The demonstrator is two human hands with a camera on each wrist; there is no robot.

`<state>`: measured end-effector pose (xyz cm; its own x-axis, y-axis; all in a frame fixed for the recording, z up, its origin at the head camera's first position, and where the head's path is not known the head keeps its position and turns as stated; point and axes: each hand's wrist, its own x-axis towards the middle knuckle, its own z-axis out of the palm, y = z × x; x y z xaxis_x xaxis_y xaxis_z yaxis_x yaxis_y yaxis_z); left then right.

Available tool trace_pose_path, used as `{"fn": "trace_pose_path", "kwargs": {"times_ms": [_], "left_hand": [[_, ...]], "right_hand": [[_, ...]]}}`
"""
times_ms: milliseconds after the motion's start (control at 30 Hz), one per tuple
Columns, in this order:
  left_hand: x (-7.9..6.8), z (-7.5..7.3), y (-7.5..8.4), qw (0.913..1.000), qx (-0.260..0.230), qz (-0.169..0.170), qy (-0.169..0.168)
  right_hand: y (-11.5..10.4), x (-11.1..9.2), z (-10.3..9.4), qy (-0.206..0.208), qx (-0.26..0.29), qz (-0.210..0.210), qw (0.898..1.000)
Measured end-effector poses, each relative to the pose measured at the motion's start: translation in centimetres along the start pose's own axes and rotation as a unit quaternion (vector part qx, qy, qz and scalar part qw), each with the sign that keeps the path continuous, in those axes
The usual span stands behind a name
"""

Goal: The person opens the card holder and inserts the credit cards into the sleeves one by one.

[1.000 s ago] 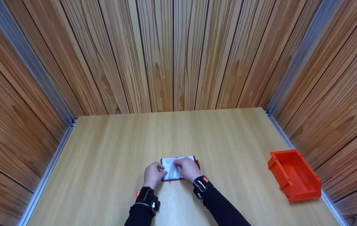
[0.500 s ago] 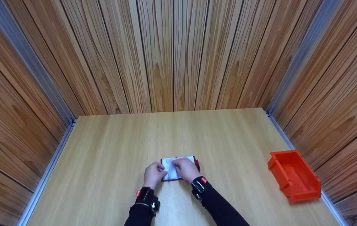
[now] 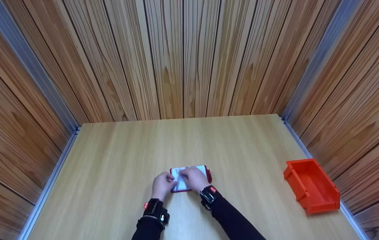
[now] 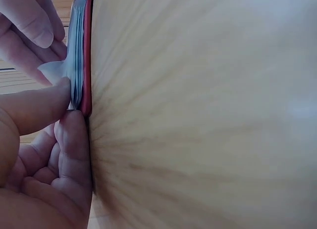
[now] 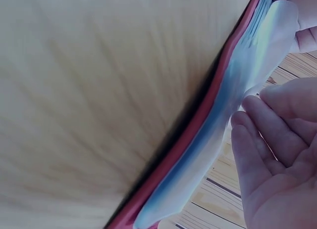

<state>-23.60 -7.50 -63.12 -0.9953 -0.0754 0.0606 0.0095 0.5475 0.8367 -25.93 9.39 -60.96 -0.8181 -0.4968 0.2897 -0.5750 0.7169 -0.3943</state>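
Head view: the left hand pinches the nine o'clock edge of a red-covered sleeve booklet lying on the table, forearm toward seven. The right hand, fingers bent, touches its translucent leaf; I cannot tell whether it grips. Red wrist tags are unreadable. An orange-red bin sits well apart at three o'clock.

I face wood walls along the far, left and right edges of my table; metal posts rise at its far corners.
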Motion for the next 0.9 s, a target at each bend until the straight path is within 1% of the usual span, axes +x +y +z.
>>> {"fn": "trace_pose_path", "kwargs": {"times_ms": [100, 233, 433, 567, 667, 733, 900], "left_hand": [[0.01, 0.02, 0.04, 1.0000, -0.003, 0.000, 0.001], [-0.05, -0.03, 0.00, 1.0000, -0.006, -0.002, 0.001], [-0.13, -0.01, 0.07, 1.0000, -0.005, -0.003, 0.004], [-0.10, -0.08, 0.19, 0.9998, -0.005, -0.021, -0.003], [-0.10, -0.13, 0.19, 0.9996, -0.003, -0.026, -0.007], [-0.13, -0.16, 0.19, 0.9998, -0.001, -0.019, -0.006], [-0.26, -0.12, 0.22, 0.9992, 0.019, 0.032, 0.014]], "right_hand": [[0.03, 0.09, 0.12, -0.001, -0.001, -0.007, 1.000], [-0.08, 0.21, 0.24, -0.006, 0.001, 0.001, 1.000], [-0.33, 0.31, 0.28, 0.002, -0.004, 0.005, 1.000], [-0.37, 0.32, 0.29, 0.001, -0.006, 0.001, 1.000], [-0.35, 0.32, 0.32, 0.001, -0.006, -0.006, 1.000], [-0.33, 0.32, 0.36, 0.003, -0.005, -0.009, 1.000], [-0.34, 0.31, 0.37, 0.014, -0.019, -0.026, 0.999]]}}
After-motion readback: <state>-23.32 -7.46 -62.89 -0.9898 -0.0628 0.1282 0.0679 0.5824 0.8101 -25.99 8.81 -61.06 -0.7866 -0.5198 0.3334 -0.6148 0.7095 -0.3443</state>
